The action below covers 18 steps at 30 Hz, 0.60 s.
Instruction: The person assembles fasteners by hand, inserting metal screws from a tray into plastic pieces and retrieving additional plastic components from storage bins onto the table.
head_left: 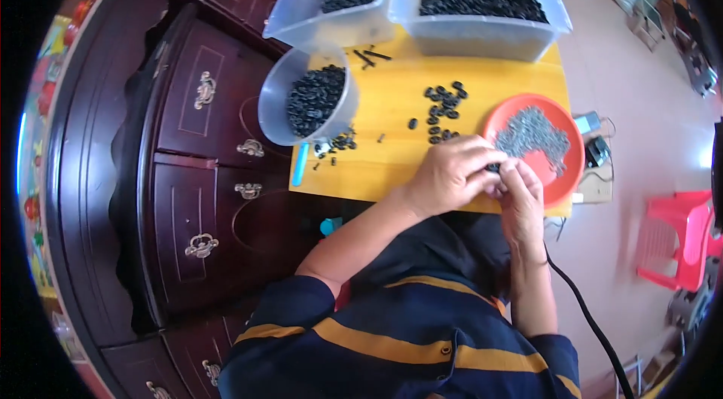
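Note:
My left hand (pixel 454 173) is closed, its fingertips gripping a small black plastic part (pixel 493 168). Right against it, my right hand (pixel 521 190) pinches thumb and finger together at the same part; whatever sits between those fingertips is too small to make out. Both hands meet over the near-left rim of a round orange plate (pixel 577 165). Small silvery metal pieces (pixel 533 135), like screws or pins, lie heaped on the plate. Just beyond my left hand, a loose group of small black oval parts (pixel 444 109) is spread on the yellow table (pixel 384 165).
A round clear tub (pixel 271 102) of black parts stands at the table's left, with a light-blue stick (pixel 300 164) nearby. Two translucent bins (pixel 331 28) (pixel 482 36) of black parts stand at the back. Dark wooden drawers (pixel 188 90) flank the left; a pink stool (pixel 681 237) stands right.

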Motion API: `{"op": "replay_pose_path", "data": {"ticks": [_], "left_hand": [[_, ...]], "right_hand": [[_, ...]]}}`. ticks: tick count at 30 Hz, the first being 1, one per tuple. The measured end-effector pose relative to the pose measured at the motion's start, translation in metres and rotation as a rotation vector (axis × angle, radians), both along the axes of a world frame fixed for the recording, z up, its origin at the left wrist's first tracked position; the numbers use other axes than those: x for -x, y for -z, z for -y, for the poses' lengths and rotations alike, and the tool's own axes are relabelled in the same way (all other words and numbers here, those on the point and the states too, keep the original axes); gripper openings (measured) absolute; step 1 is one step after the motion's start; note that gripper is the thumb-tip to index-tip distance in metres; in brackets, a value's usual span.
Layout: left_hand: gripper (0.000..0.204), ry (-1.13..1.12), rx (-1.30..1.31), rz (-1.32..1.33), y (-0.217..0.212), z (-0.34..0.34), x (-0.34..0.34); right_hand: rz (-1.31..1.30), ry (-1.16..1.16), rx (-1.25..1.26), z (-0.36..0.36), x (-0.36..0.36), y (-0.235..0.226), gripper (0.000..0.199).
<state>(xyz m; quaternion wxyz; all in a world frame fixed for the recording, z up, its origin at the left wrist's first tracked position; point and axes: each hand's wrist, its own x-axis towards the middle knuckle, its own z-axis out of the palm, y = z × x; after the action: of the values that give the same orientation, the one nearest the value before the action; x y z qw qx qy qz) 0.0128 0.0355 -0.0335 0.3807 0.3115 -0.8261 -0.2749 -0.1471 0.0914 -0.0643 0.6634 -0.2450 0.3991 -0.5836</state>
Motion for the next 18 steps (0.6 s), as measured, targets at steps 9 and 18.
{"op": "replay_pose_path", "data": {"ticks": [9, 18], "left_hand": [[0.017, 0.03, -0.165, 0.19, -0.028, -0.002, -0.036], [0.042, -0.406, -0.251, -0.306, -0.086, 0.13, -0.133]], "right_hand": [[-0.131, -0.205, 0.044, -0.006, -0.01, -0.006, 0.016], [-0.116, -0.416, 0.116, -0.004, -0.014, -0.003, 0.01]]}}
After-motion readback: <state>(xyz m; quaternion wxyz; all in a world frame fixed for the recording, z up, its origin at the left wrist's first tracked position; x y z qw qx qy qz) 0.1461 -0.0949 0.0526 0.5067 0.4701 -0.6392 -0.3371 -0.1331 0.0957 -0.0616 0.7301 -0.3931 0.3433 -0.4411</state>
